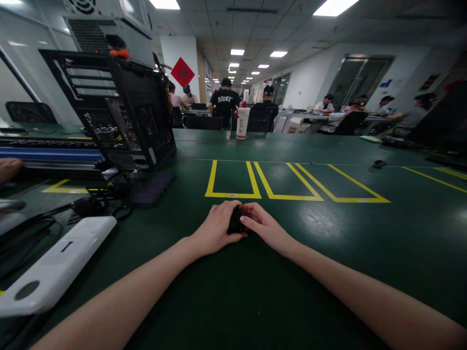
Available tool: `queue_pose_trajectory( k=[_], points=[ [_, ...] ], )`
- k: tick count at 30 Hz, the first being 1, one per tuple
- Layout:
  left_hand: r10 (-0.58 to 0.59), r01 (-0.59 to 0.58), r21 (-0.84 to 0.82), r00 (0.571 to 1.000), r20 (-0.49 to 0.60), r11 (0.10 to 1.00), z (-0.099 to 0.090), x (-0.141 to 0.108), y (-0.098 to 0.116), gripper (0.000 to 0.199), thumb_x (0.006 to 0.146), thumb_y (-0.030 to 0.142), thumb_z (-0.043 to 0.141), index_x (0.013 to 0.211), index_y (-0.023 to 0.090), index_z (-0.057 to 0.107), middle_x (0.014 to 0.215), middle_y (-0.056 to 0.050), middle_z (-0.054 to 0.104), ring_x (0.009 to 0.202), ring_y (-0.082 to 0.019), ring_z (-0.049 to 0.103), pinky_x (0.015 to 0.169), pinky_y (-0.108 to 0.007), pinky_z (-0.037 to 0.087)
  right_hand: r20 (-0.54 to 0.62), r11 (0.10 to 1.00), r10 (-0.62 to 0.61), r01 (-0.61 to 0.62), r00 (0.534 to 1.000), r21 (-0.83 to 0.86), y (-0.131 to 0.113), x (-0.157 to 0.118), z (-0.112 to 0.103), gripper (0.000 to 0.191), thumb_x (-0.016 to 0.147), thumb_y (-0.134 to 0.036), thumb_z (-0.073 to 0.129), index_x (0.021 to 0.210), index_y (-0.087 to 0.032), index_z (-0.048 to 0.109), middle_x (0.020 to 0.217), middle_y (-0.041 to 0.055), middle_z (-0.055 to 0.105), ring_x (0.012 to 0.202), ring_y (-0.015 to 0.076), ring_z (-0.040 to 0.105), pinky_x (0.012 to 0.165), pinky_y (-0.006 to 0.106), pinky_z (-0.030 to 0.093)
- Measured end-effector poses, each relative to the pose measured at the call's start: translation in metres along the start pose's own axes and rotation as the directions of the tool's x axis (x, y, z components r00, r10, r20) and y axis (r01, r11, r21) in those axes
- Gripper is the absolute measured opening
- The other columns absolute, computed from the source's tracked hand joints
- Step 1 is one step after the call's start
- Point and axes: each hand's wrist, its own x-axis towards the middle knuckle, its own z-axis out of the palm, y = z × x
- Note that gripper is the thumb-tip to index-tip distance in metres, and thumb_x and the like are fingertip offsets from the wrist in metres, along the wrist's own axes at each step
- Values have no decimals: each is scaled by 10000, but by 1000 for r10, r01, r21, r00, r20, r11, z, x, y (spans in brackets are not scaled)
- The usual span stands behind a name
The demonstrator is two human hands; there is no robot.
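Hands meet at the middle of the green table [328, 272]: left hand [215, 228] and right hand [264, 227] both curl around a small black object [235, 221], resting just below the yellow taped boxes [233, 182]. A white device [54, 267] lies far left, near the computer case [124, 112].

place: open-plan office/workshop, I'd say
bench: green table [328, 272] under my fingers [251, 221], yellow tape boxes [233, 182] just beyond
left: open PC case [124, 112]
far: seated people [224, 99], ceiling lights [237, 52]
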Motion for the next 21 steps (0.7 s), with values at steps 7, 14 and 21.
queue_pose_trajectory(
  k=[7,14,21],
  points=[
    [-12,12,-9,1000,10,1000,-1,-1,2,571,727,324,627,1187,220,306,1141,-85,468,1050,-258,470,877,-425,362,47,997,-55,52,997,62,1,0,-3,236,773,-211,568,987,-224,470,1010,21,513,985,171,513,869,368,417],
    [8,-8,-16,1000,-1,1000,-1,0,1,584,730,330,626,1200,229,294,1136,-79,473,1048,-249,472,878,-423,363,6,998,7,-7,1000,69,1,2,-3,171,795,-310,541,926,-218,480,962,24,521,912,170,525,767,349,458],
    [-10,11,-23,999,34,1000,-5,0,3,560,749,337,603,1204,227,295,1142,-79,474,1037,-240,486,880,-420,372,57,997,38,-42,998,67,1,4,-5,201,800,-292,532,975,-213,472,972,32,526,920,175,525,756,348,454]
  ],
)
